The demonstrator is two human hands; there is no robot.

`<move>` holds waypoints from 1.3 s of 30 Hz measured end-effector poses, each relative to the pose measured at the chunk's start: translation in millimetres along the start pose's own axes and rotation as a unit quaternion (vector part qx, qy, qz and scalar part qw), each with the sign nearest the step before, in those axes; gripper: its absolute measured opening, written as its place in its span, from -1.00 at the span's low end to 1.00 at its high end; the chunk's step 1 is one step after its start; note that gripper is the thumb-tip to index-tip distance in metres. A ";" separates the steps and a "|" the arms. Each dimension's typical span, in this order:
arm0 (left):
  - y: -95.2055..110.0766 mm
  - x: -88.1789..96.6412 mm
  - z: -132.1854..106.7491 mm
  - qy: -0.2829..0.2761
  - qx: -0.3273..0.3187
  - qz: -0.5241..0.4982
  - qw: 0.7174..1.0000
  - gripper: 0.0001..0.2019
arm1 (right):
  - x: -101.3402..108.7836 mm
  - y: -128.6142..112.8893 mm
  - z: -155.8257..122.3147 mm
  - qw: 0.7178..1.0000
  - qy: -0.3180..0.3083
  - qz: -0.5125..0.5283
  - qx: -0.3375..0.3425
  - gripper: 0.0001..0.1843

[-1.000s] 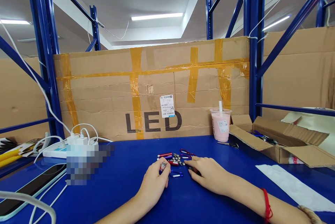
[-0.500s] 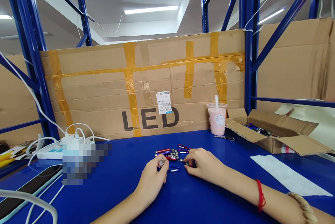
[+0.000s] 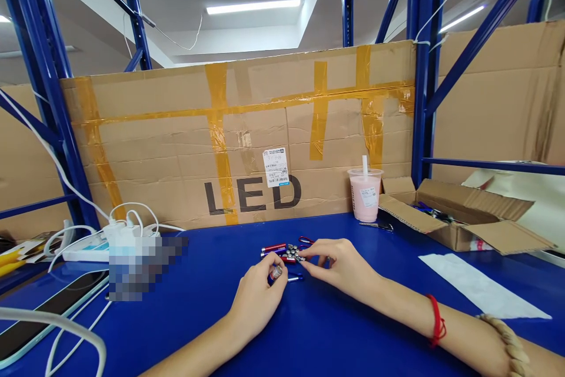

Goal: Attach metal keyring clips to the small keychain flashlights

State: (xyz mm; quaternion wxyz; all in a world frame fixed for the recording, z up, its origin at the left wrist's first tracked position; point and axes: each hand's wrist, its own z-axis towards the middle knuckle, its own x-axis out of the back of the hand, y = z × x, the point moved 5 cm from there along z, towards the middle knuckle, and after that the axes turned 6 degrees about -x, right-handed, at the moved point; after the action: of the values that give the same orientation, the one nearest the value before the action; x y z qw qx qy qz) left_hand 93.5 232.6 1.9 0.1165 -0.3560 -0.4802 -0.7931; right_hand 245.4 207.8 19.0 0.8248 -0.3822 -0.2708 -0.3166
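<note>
**Black "LED" lettering (image 3: pixel 241 196) behind two hands**

The left hand (image 3: pixel 260 296) curls around a small silver-ended cylinder (image 3: pixel 276 272). The right hand (image 3: pixel 339 265) pinches a small silver piece (image 3: pixel 301 259) beside silver discs (image 3: pixel 292 250) and red tubes (image 3: pixel 273 248) on the blue table (image 3: pixel 194 318). On the cardboard panel (image 3: pixel 168 159), a white barcode label (image 3: pixel 276 167) partly covers the D; its print is too small to read, like the pink cup (image 3: pixel 364 213)'s sticker (image 3: pixel 369 196).
</note>
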 end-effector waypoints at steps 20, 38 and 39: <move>1.4 -1.4 -1.8 -0.030 -0.006 0.056 0.998 -0.46 | -7.3 2.5 -2.7 0.999 -0.031 0.001 -0.012 -0.76; 11.4 4.4 -6.4 0.010 -0.077 0.001 0.997 -0.49 | -12.2 6.0 -2.7 0.991 -0.104 0.028 -0.076 -0.80; 11.1 3.9 -6.1 0.005 -0.076 -0.012 0.997 -0.50 | -11.8 5.4 -2.6 0.992 -0.104 0.020 -0.074 -0.80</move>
State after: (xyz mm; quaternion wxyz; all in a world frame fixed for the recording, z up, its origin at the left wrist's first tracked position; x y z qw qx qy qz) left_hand 93.8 222.3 10.3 0.0823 -0.3542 -0.4221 -0.8304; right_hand 242.2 212.2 6.9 0.7677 -0.4784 -0.3229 -0.2784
